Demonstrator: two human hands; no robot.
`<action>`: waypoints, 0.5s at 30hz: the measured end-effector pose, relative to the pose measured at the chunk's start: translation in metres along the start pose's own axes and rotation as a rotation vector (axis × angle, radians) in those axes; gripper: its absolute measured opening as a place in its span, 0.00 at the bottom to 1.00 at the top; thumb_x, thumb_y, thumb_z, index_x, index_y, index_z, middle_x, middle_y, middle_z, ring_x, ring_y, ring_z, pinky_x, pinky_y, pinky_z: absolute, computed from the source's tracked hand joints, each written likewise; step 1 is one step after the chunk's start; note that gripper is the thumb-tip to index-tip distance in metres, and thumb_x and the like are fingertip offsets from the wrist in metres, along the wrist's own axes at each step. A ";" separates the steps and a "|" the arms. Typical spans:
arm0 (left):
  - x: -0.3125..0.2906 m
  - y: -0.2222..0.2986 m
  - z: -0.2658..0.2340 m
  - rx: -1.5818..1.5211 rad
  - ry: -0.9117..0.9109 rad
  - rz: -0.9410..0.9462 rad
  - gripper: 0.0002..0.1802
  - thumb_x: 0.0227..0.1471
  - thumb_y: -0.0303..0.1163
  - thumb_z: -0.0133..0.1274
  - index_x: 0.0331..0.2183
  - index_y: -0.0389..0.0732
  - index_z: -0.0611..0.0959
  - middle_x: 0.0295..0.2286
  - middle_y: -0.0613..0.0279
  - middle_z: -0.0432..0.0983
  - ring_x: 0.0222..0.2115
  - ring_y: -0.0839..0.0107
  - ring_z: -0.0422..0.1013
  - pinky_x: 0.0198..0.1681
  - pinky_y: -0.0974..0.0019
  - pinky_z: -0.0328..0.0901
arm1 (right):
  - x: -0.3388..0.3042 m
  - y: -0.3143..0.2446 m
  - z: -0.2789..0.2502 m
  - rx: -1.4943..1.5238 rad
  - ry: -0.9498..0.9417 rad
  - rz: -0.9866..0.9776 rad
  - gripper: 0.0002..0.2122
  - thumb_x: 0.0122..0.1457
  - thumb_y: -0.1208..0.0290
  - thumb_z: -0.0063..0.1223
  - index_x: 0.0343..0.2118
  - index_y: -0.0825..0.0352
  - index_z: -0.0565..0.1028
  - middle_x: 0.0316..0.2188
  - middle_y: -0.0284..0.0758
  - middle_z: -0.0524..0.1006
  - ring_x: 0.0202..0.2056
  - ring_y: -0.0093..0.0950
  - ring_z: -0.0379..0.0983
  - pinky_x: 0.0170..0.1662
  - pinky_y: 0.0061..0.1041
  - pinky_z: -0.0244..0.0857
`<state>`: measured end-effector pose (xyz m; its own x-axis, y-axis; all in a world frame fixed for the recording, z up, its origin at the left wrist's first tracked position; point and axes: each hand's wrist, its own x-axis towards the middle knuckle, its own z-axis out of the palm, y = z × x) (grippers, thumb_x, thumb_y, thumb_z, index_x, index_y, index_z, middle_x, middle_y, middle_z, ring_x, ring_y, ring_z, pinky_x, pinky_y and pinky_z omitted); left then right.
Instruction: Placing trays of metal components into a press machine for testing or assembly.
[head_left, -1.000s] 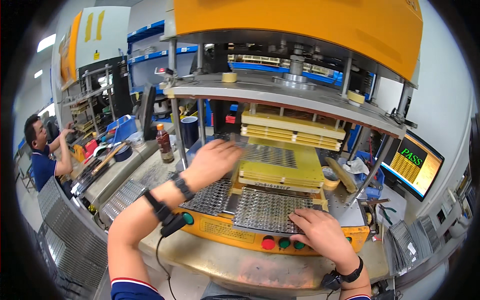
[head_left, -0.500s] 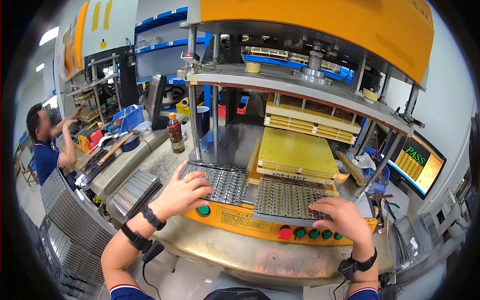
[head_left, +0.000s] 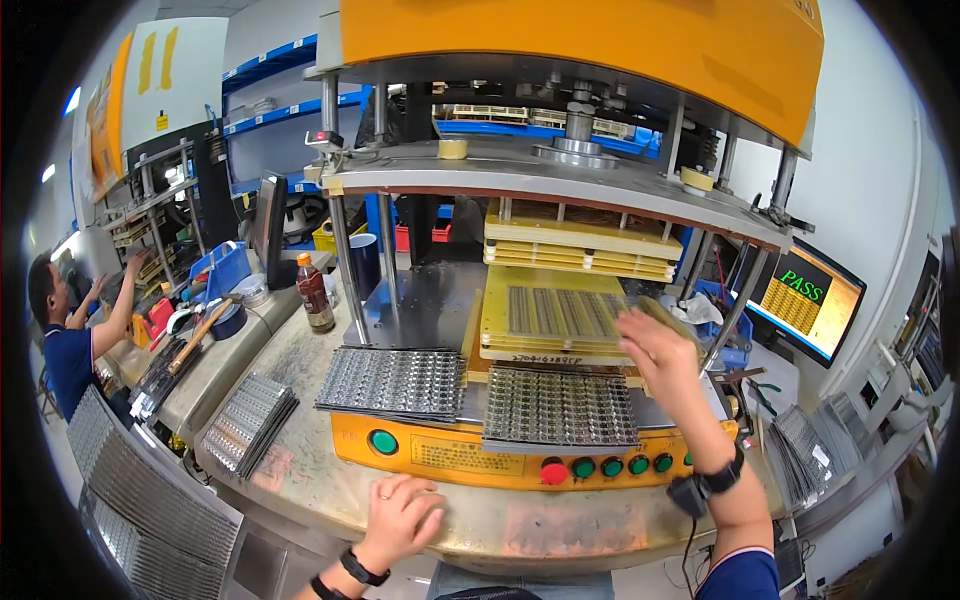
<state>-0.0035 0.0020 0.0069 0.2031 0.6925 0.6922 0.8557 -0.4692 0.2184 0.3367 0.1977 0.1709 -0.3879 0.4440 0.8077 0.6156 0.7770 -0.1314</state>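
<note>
One thin patterned panel (head_left: 562,312) lies on the top of the yellow lower fixture (head_left: 496,325), under the raised plates of a press. The right hand (head_left: 660,350) is at the right end of this panel. Its fingers are stretched out toward the panel and are rather near to each other; I cannot tell if they touch the edge or pinch it. The left hand (head_left: 402,518) is well apart from the panel, above the front edge of the surface (head_left: 470,515) – its fingers are loosely bent, and no thing is seen in them.

In front of the fixture there is a stack of metal panels (head_left: 560,410), and just beside it, to the left, a second stack (head_left: 392,382). Below both is the orange control box (head_left: 465,455), with one red button (head_left: 554,471) and a row of green buttons (head_left: 611,467) at its right part. A third stack (head_left: 248,425) lies farther left on the surface, and a bottle with an orange cap (head_left: 315,293) stands behind.

Above the fixture hang the pale yellow upper plates (head_left: 580,250), and over them is the orange press head (head_left: 590,60). At the right a lit monitor (head_left: 812,305) stands near green-handled pliers (head_left: 764,397). At far left a co-worker (head_left: 75,350) in a dark blue shirt has both arms raised – toward another machine.
</note>
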 end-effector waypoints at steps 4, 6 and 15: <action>-0.002 0.002 0.010 -0.081 0.017 -0.092 0.08 0.45 0.32 0.61 0.33 0.48 0.83 0.38 0.67 0.76 0.42 0.62 0.70 0.45 0.58 0.59 | 0.020 0.058 0.044 -0.035 0.024 -0.031 0.12 0.56 0.73 0.61 0.43 0.68 0.82 0.47 0.40 0.81 0.55 0.38 0.73 0.53 0.34 0.71; -0.003 -0.003 0.015 -0.112 0.112 -0.161 0.06 0.46 0.32 0.61 0.31 0.48 0.83 0.36 0.67 0.77 0.40 0.63 0.71 0.43 0.59 0.60 | 0.021 0.070 0.060 -0.017 0.015 -0.023 0.12 0.56 0.73 0.62 0.43 0.67 0.82 0.47 0.40 0.81 0.56 0.38 0.73 0.54 0.34 0.71; -0.005 0.002 0.010 -0.072 0.095 -0.159 0.05 0.46 0.31 0.60 0.30 0.46 0.83 0.34 0.69 0.77 0.39 0.64 0.72 0.43 0.59 0.61 | 0.023 0.077 0.075 -0.001 -0.017 -0.009 0.12 0.56 0.72 0.62 0.43 0.67 0.82 0.47 0.39 0.81 0.57 0.36 0.72 0.54 0.35 0.71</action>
<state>0.0022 0.0032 -0.0031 0.0189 0.7076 0.7063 0.8366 -0.3980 0.3764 0.3234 0.3009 0.1358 -0.4047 0.4445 0.7991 0.6128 0.7805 -0.1238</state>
